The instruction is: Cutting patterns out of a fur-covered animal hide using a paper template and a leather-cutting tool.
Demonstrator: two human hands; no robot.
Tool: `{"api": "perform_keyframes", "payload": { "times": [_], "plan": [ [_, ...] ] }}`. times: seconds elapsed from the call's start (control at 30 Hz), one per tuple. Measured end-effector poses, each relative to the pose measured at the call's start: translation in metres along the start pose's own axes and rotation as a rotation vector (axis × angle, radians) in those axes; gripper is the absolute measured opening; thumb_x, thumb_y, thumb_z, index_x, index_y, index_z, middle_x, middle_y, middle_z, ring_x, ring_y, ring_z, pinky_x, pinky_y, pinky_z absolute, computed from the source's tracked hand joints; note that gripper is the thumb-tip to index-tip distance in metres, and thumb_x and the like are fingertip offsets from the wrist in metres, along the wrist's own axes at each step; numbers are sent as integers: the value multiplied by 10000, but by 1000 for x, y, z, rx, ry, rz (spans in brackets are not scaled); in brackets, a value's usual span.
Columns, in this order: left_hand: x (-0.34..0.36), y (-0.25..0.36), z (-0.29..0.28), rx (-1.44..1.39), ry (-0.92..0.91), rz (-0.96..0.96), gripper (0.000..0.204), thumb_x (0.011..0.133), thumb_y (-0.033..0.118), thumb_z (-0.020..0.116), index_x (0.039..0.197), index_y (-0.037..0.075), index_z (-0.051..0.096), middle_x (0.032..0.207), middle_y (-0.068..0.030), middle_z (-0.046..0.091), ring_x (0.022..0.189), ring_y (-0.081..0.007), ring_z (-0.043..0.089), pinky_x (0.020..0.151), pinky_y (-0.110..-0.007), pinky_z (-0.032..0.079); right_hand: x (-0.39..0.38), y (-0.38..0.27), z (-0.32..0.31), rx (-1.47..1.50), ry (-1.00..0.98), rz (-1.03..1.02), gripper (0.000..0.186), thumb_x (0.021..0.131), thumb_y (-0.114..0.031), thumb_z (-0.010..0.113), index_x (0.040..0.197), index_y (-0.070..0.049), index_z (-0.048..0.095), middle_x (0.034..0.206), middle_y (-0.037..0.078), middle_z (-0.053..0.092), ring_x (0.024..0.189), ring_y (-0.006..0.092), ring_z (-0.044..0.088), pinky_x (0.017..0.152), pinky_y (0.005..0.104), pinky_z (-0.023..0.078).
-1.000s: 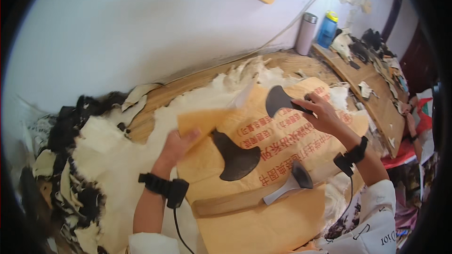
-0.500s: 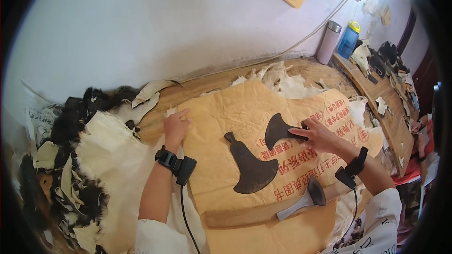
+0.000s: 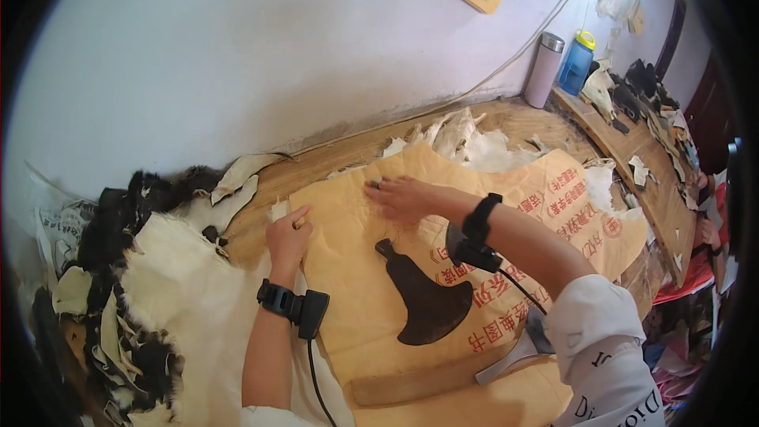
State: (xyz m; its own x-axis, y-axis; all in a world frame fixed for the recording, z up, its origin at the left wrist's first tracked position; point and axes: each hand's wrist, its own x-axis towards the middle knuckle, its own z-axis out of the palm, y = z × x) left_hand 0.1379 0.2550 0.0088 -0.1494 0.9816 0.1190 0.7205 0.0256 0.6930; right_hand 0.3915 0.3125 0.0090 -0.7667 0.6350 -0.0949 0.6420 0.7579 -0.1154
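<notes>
A yellow-brown paper sheet (image 3: 340, 285) with red print lies over the pale hide. At the sheet's left edge is my left hand (image 3: 288, 239), fingers curled in; what they hold, if anything, I cannot make out. My right hand (image 3: 403, 199) rests flat on the sheet's upper part, fingers stretched out, with a small dark spot by the fingers. Below it lies a dark fan-shaped blade (image 3: 431, 300) with a short neck. My right forearm partly covers a second dark fan-shaped blade (image 3: 456, 245). A grey axe-shaped tool (image 3: 506, 362) is half hidden by my sleeve.
A long wooden bar (image 3: 419, 381) lies at the sheet's near edge. Black-and-white fur scraps (image 3: 118, 245) heap up at left. A pink flask (image 3: 544, 71) and a blue bottle (image 3: 576, 63) stand by the wall. Another person's hand (image 3: 709, 233) shows at far right.
My right hand has let go of the second fan-shaped blade and moved left and away from me across the sheet. My left hand's fingers have curled in. The view has shifted slightly.
</notes>
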Motion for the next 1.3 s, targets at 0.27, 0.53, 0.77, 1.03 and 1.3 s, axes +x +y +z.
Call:
{"api": "perform_keyframes", "payload": {
  "times": [0.27, 0.53, 0.77, 1.03, 1.3],
  "plan": [
    [8, 48, 29, 242, -144, 637, 302, 836, 273, 476, 1089, 153, 588, 1280, -139, 416, 1163, -330, 381, 929, -435, 344, 50, 56, 14, -559, 89, -420, 323, 766, -273, 558, 1012, -64, 575, 1216, 199, 441, 1056, 364, 476, 829, 414, 431],
    [0, 65, 67, 486, -502, 439, 563, 852, 548, 349, 1339, 266, 320, 1449, -59, 141, 1318, -303, 130, 913, -683, 77, 52, 49, -12, 286, 218, 288, 322, 770, -213, 527, 1069, -121, 600, 1014, 161, 574, 930, 332, 554, 823, 393, 423],
    [-2, 62, 68, 460, -458, 454, 544, 843, 547, 371, 1320, 287, 349, 1435, -52, 186, 1320, -290, 128, 924, -681, 66, 86, 50, 7, 248, 413, 398, 238, 750, -298, 593, 842, -89, 659, 776, 143, 624, 802, 303, 583, 763, 442, 433],
    [-1, 66, 66, 438, -433, 472, 502, 854, 524, 368, 1306, 306, 369, 1429, -29, 210, 1324, -272, 133, 937, -684, 29, 116, 70, 34, -210, 573, 334, 302, 813, -309, 518, 771, -40, 647, 726, 146, 609, 817, 302, 563, 720, 471, 423],
    [-5, 58, 67, 432, -454, 453, 495, 859, 526, 370, 1297, 297, 387, 1422, -44, 227, 1319, -280, 148, 939, -660, 52, 70, 71, -24, 499, 183, 469, 351, 801, -363, 517, 878, -46, 645, 806, 123, 629, 839, 278, 584, 714, 364, 442]
  ]
}}
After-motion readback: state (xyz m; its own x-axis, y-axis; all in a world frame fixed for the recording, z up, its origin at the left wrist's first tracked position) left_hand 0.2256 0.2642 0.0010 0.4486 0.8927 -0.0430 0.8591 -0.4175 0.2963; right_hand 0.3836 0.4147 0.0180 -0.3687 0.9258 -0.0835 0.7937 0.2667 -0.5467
